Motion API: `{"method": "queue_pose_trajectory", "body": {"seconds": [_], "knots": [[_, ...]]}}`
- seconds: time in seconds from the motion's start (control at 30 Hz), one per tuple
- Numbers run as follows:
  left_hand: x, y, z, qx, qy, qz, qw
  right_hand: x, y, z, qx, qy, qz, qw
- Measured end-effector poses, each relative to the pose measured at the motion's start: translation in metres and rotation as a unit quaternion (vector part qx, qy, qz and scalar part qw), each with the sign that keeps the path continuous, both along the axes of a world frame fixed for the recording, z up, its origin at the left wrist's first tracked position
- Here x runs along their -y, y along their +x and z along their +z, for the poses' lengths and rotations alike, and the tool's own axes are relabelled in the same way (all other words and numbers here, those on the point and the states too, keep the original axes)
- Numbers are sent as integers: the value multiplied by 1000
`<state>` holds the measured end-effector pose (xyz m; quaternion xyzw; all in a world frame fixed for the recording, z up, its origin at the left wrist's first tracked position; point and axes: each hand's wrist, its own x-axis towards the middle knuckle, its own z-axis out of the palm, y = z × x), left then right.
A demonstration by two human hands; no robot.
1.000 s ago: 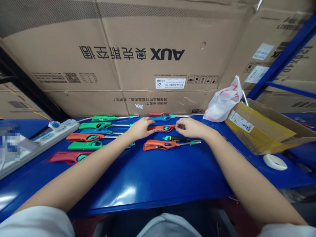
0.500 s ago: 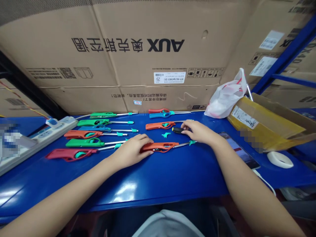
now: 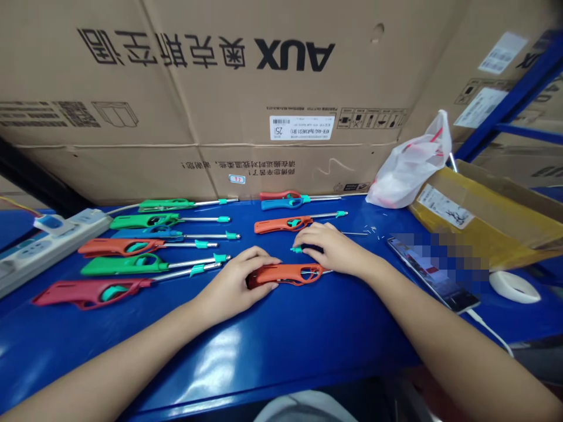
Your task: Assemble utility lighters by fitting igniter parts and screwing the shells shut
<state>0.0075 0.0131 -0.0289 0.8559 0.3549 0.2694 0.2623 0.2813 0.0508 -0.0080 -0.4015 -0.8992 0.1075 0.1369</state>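
My left hand [image 3: 244, 281] is closed around the rear end of an orange gas lighter [image 3: 285, 274] lying on the blue table. The lighter's trigger opening shows no teal trigger, and its metal tube passes under my right wrist. My right hand [image 3: 329, 247] rests just beyond this lighter, its curled fingertips on a small teal trigger [image 3: 297, 250]. Behind that hand a screwdriver's thin shaft [image 3: 354, 234] sticks out; its handle is hidden. Another orange lighter [image 3: 281, 224], with its teal trigger in place, lies farther back.
Several lighters, including a dark red one [image 3: 92, 291], lie at left beside a white power strip [image 3: 57, 240]. Tiny pale pins [image 3: 373, 228] are scattered at right, near a phone [image 3: 431, 272], a taped box [image 3: 466, 217] and a plastic bag [image 3: 409, 164]. Cardboard [image 3: 197, 117] stands behind.
My right hand has let go of the screwdriver and moved left to the teal trigger. My left hand still holds the orange lighter. The view has shifted slightly.
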Motion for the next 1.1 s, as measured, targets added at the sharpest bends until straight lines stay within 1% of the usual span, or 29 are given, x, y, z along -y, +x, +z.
{"method": "queue_pose_trajectory", "body": {"seconds": [0.13,0.2,0.23,0.3,0.37,0.43,0.53,0.67,0.8,0.9,1.03,1.1], "knots": [[2,-1,3,-17,0,4,1000,1,12,2,1,-18,10,1000],[3,-1,4,-7,-11,5,1000,4,20,6,-5,-30,25,999],[2,-1,4,3,-13,7,1000,5,23,9,-24,-36,32,999],[1,-2,4,24,-4,20,1000,9,28,15,-68,-17,23,997],[-1,-3,2,31,17,50,998,12,30,22,-81,9,14,997],[-4,-5,1,31,31,85,995,16,30,27,-69,13,9,997],[-8,-7,-1,34,35,108,993,22,26,32,-15,-20,-1,1000],[-10,-8,-1,11,41,94,995,29,17,33,22,-62,4,998],[-14,-11,-1,-38,44,85,995,32,8,28,23,-81,30,996],[-16,-14,1,-43,43,80,995,33,7,26,15,-91,34,995],[-15,-14,10,-18,76,96,992,32,11,30,-4,-110,31,993],[-12,-13,18,0,78,112,991,31,14,32,9,-122,30,992]]}}
